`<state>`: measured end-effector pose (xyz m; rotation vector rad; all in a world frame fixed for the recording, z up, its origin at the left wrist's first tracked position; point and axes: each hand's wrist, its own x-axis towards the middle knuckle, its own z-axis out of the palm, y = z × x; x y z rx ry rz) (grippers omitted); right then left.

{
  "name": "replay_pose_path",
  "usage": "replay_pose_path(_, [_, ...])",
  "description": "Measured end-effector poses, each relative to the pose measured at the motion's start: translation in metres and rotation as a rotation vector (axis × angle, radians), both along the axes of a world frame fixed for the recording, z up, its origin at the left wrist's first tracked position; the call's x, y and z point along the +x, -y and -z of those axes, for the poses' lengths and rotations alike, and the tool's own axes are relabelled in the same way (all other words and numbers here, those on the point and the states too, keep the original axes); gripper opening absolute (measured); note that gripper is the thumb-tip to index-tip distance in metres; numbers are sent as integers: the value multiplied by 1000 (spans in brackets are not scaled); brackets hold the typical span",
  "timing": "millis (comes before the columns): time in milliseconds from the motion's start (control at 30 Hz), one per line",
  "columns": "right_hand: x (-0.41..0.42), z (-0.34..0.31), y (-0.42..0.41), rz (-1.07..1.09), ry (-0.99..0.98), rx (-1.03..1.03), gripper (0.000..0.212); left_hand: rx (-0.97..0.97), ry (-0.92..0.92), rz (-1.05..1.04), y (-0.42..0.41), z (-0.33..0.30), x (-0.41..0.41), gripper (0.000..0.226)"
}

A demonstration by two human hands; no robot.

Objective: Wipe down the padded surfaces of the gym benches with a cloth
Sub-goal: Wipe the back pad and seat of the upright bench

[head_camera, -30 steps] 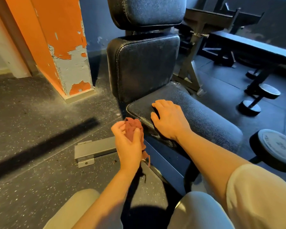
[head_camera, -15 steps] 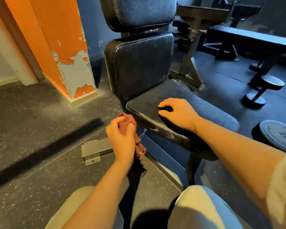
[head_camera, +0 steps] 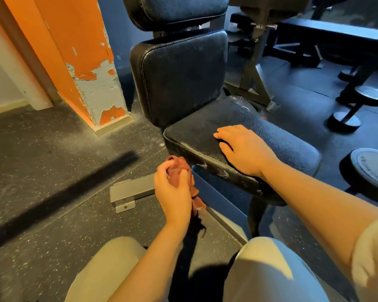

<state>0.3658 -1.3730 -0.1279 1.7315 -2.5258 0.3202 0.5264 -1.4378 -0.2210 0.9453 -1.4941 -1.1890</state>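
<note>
Left hand [head_camera: 175, 190] fingers clamped on bunched red cloth [head_camera: 179, 171] beside seat pad [head_camera: 271, 127]; right hand [head_camera: 244, 149] flat on pad, fingers loosely apart.

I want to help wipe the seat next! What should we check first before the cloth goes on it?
1. Cloth in hand: ok, the left hand grips it, bunched up.
2. Cloth on the seat: not ok, it is beside the front edge, not on top.
3. Seat free to wipe: not ok, the right hand rests flat on it.
4. Seat needs wiping: ok, pale scuffs show along its front edge.
5. Cloth clean or damp enough: cannot tell.
6. Back pad wiped already: cannot tell, though it looks dusty.
</note>
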Motion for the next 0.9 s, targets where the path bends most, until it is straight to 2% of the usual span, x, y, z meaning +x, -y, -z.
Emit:
replay_pose_path(67, [0, 0, 0, -1, 2, -1, 38, 78, -11, -111, 23, -5, -6, 26])
replay_pose_path(133, [-1, 1, 0, 0, 5, -4, 38, 117, -61, -19, 22, -9, -15, 24])
replay_pose_path(200, [-2, 2, 1, 4, 6, -9, 38, 59, -50, 23, -1, -8, -17, 24])
replay_pose_path(267, [-3, 4, 1, 8, 17, -9, 38, -37, -18, 175, -32, 0, -12, 30])
replay_pose_path(333, [-4, 6, 1, 12, 67, -9, 39, -25, 42, 387, -54, 6, -2, 35])
replay_pose_path(367, [-4, 4, 0, 16, 122, -21, 39, -13, 60, 376, -57, 9, 3, 35])
replay_pose_path(433, [-8, -3, -8, 30, 254, -68, 36, 16, 15, 118, -48, 3, 4, 29])
replay_pose_path(500, [-13, -8, -24, 26, 246, -63, 31, 102, -81, -74, -28, -10, 0, 21])
replay_pose_path(567, [-16, -6, -41, 16, 149, -6, 35, 141, -138, -66, -14, -19, -8, 17])
replay_pose_path(667, [-12, 1, -49, 8, 62, 24, 41, 96, -55, 22, -26, -16, -21, 22])
replay_pose_path(800, [-8, 2, -44, 11, 21, 18, 40, 12, -19, 270, -63, -7, -10, 29])
replay_pose_path(833, [-8, 2, -44, 11, 25, 21, 41, 10, -28, 249, -62, -10, -6, 28])
replay_pose_path(900, [-10, 4, -46, 9, 25, 27, 42, 57, -80, 44, -41, -8, -11, 25])
